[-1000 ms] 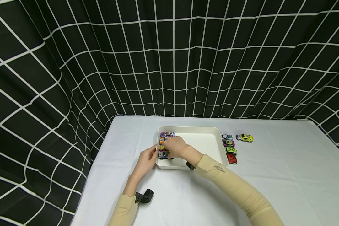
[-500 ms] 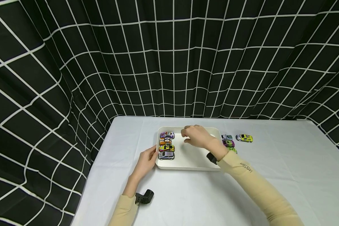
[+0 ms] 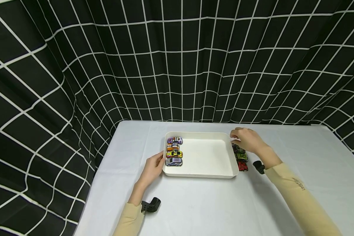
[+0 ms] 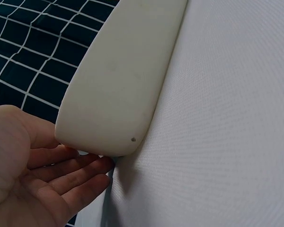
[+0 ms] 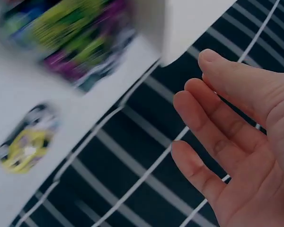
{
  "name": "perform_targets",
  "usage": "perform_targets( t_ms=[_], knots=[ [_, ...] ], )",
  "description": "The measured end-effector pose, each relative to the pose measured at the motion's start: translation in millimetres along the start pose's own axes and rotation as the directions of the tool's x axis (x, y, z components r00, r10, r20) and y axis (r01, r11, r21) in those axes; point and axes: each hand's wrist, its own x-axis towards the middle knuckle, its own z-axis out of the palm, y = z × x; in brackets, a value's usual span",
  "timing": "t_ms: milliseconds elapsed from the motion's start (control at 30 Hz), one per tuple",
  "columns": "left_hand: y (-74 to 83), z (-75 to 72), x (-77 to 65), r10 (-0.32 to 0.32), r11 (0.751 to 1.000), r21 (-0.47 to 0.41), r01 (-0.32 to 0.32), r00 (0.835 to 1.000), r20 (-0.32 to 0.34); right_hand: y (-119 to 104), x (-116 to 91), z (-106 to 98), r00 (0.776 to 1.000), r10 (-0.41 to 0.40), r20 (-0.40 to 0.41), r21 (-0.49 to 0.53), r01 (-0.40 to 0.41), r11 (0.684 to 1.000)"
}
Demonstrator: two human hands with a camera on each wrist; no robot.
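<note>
tray (image 3: pixel 207 158) touched by left grip (image 3: pixel 151 166)

The tray (image 4: pixel 116 80) looks smooth, matt plastic, the tablecloth (image 4: pixel 227 118) finely textured cloth

A shallow white tray (image 3: pixel 207 157) with rounded corners sits flat, its left wall touched by the left hand (image 3: pixel 151 166). Inside, four toy cars line up side by side along that wall, roofs up: purple (image 3: pixel 175 140) farthest, then orange (image 3: pixel 173 147), yellow (image 3: pixel 174 154) and silver-grey (image 3: pixel 174 162) nearest. Outside the right wall, a red car (image 3: pixel 242 166), a green car (image 3: pixel 241 157) and a darker car (image 3: pixel 239 149) form another row, its far end hidden by the right hand (image 3: pixel 247 140). A yellow-and-white car (image 5: pixel 28 139), blurred, lies apart from that row.
</note>
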Motion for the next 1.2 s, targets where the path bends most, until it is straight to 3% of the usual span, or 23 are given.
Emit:
perform_targets(
  t_ms=[267,500,1200],
  knots=[
    [-0.4,-1.3,-0.5,0.008,1.000,0.001,-0.008,1.000,-0.003,39,-25,4,0.995,0.098,0.008,0.001,-0.098,0.995],
    [0.6,-1.4,-1.1,-0.013,1.000,-0.008,0.013,1.000,0.003,64,-37,13,0.990,0.133,-0.039,-0.003,-0.133,0.991],
    [-0.8,0.5,-1.1,-0.032,0.999,-0.026,0.033,0.999,0.021,98,-44,34,0.970,0.244,-0.016,-0.001,-0.244,0.970]
  ],
)
